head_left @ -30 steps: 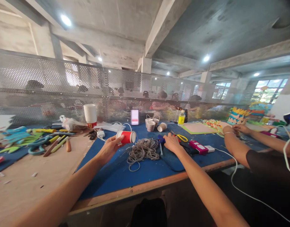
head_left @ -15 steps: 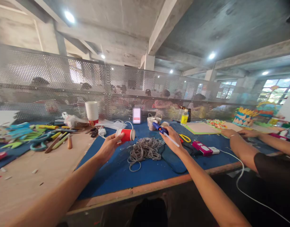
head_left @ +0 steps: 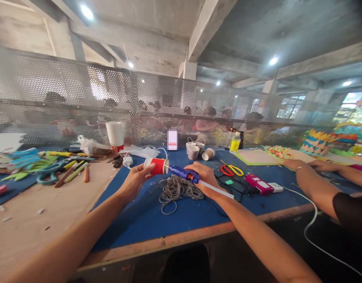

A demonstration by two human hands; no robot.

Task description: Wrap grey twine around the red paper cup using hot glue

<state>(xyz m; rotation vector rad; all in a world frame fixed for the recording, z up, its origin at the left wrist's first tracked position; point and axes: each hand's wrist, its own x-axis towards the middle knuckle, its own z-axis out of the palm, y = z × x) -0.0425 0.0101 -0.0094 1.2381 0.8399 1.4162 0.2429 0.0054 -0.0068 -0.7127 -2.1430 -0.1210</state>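
Observation:
My left hand is closed around a red and white paper cup, held on its side above the blue mat. A thin white loop, like a handle, arches over the cup. In my right hand is a blue hot glue gun, with a long white glue stick poking out of its back. The gun's nozzle is at the cup's right end; whether it touches cannot be made out. Beneath the gun lies a tangled heap of grey cord, partly hidden by gun and hand.
Behind stand small cord-wrapped cups, one lying over, and a stack of paper cups. Scissors, a magenta power box and a yellow-labelled bottle are rightward. Tools lie left. Another person's arms reach in.
My right hand has brought the glue gun left and down, so its nozzle is now at the cup's end. The left hand holds the cup almost where it was. The view has shifted slightly.

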